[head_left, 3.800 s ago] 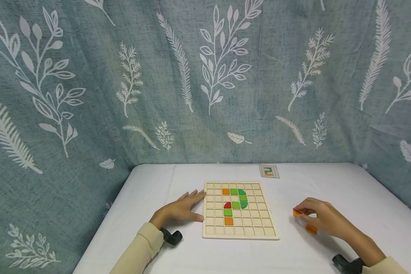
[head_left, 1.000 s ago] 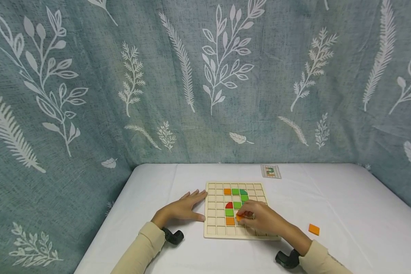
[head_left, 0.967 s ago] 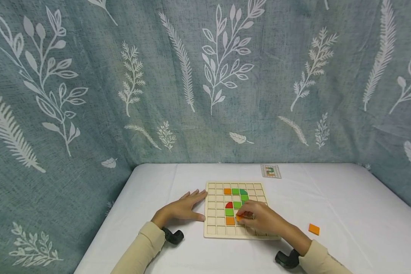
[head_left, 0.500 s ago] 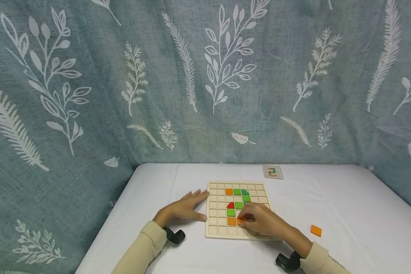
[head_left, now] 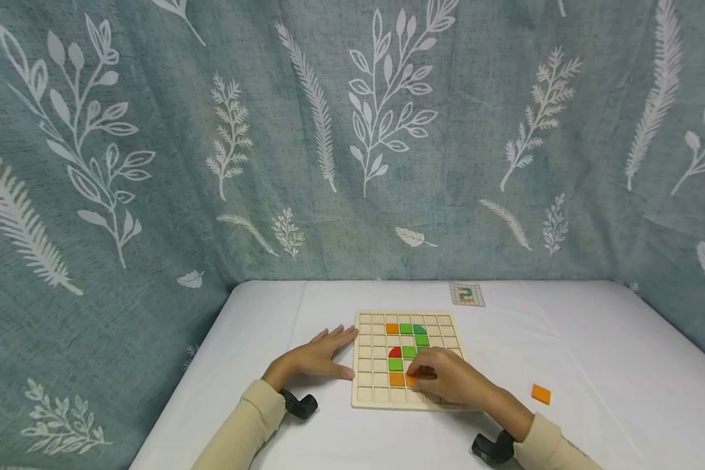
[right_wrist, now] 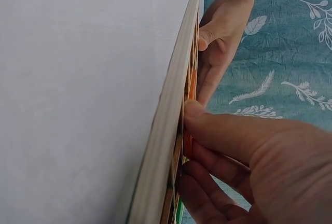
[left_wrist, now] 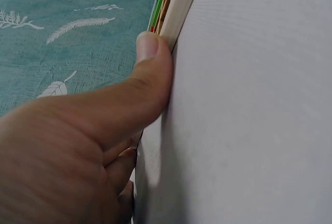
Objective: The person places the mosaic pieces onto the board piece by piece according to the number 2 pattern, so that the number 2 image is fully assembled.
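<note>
My right hand [head_left: 449, 375] is over the lower middle of a wooden grid board [head_left: 365, 394], thumb and fingers pinching an orange square tile [head_left: 410, 380]. That tile sits in or on the cell just right of another orange tile [head_left: 396, 379]; the fingers partly cover it. In the right wrist view the thumb [right_wrist: 218, 130] and fingers meet at the board's surface. My left hand [head_left: 313, 359] lies flat with spread fingers, its fingertips and thumb touching the board's left edge. Green tiles [head_left: 409, 352], a red rounded tile [head_left: 395, 352] and a teal rounded tile [head_left: 420, 329] lie in cells.
One loose orange tile [head_left: 541, 393] lies on the white tablecloth [head_left: 611, 365] right of the board. Behind the board, a small pattern card [head_left: 467, 294] shows a similar coloured shape. A leaf-printed curtain [head_left: 329, 130] hangs behind the table and along its left side.
My right hand has carried the orange tile leftward from the tablecloth to the board and lowered it beside the other orange tile. My left hand has stayed at the board's edge.
</note>
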{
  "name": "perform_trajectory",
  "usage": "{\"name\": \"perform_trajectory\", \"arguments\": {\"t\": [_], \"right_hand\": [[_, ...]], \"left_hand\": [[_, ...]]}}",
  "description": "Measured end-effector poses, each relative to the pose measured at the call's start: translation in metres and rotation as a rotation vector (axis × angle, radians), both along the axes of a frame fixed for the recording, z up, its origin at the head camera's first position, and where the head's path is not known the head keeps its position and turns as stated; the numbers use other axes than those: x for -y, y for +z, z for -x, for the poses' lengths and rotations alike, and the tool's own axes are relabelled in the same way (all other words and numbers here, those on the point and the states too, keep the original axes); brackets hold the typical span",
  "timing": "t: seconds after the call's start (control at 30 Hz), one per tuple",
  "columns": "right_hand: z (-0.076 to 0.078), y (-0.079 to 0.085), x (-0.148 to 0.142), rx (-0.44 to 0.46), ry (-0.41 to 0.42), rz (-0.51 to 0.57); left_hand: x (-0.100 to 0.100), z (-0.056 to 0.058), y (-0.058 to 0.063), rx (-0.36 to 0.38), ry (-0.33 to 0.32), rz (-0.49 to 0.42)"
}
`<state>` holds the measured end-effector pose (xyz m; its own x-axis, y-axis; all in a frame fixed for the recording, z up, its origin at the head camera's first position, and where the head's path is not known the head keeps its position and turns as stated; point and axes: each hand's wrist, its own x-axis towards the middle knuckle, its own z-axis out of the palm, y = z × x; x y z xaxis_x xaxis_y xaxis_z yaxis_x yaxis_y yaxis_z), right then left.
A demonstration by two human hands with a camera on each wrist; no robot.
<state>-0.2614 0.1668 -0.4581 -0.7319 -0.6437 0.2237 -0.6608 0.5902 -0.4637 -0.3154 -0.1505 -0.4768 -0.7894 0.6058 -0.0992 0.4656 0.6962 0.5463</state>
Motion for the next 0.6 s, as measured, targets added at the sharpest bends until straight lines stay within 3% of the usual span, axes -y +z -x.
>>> {"name": "perform_trajectory", "arguments": {"t": [0.6], "right_hand": [[0.0003,-0.0023,-0.0024,0.051,0.006,0.023]], "left_hand": [[-0.0007,-0.001,-0.0021,0.009,0.017,-0.003]]}}
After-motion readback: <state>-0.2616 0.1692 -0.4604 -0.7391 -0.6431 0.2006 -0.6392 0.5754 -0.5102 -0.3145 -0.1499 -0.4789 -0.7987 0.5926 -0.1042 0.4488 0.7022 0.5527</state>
